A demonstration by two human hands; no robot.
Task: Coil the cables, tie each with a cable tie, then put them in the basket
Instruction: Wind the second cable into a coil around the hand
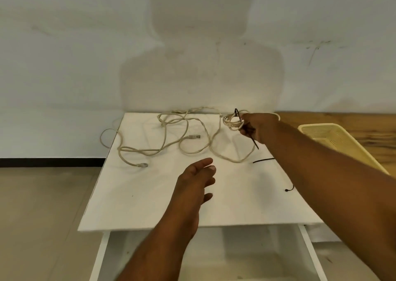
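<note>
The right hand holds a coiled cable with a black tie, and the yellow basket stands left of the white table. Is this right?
Not quite. In the head view the yellow basket stands right of the white table, not left. The right hand does hold the coiled cable with the black tie.

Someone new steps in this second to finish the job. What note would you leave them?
Right hand grips a coiled cable with a black cable tie looped round it; cinched or not, unclear.
Left hand open, hovering over the table.
Loose cable lies uncoiled; a spare tie lies beside the right forearm.
Basket shows no cable inside.
Left: finish this tie, basket it, coil the rest.
</note>
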